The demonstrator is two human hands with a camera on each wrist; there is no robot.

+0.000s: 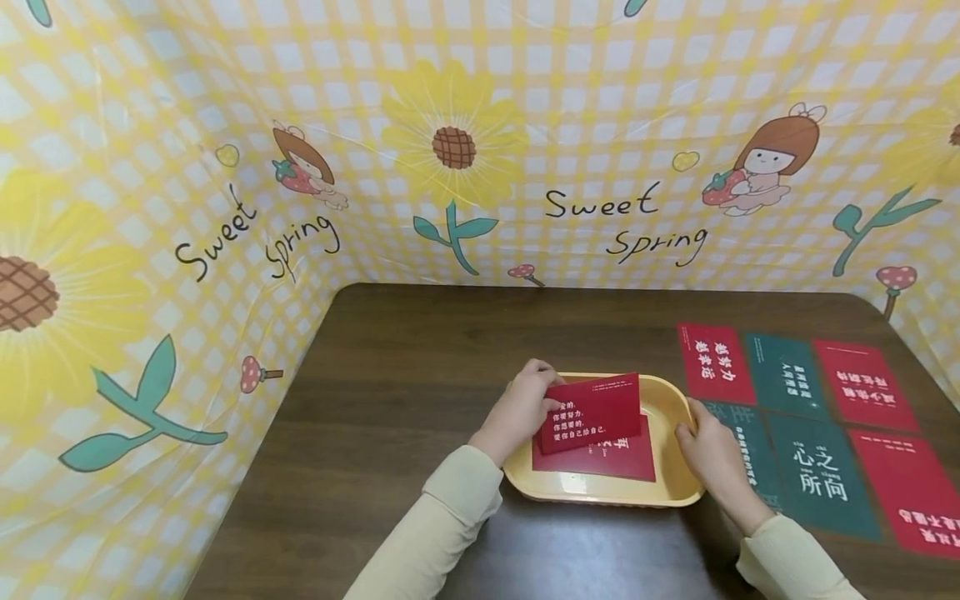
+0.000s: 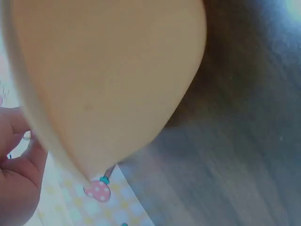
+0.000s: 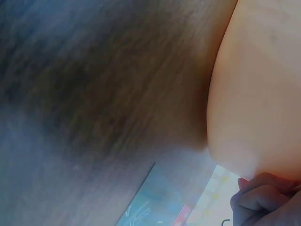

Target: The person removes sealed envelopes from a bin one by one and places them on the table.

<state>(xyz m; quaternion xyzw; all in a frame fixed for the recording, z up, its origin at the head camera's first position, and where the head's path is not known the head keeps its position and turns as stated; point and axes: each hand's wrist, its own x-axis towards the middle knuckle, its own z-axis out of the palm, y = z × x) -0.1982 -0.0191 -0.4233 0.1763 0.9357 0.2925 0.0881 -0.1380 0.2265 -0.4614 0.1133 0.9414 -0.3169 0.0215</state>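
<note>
A yellow plastic tray [image 1: 667, 408] stands on the table. Over its left part, my left hand [image 1: 525, 410] pinches a red card [image 1: 600, 408] with white Chinese lettering by its left side, tilted. Beneath it, a second red card [image 1: 618, 468] lies in the tray, partly covered by the held one. My right hand [image 1: 712, 454] grips the tray's right rim, thumb on the inner side. The left wrist view shows the outer tray wall [image 2: 117, 84] large, with the left hand [image 2: 21, 174] at its edge. In the right wrist view, curled fingers [image 3: 261, 200] meet the tray wall [image 3: 263, 94].
Right of the tray, red and green cards lie in two rows on the dark wooden table [image 1: 375, 417], among them a red card [image 1: 716, 362] and a green card [image 1: 825, 475]. The right forearm passes close to the nearest ones. A checked, flower-printed cloth [image 1: 360, 167] hangs behind and on both sides.
</note>
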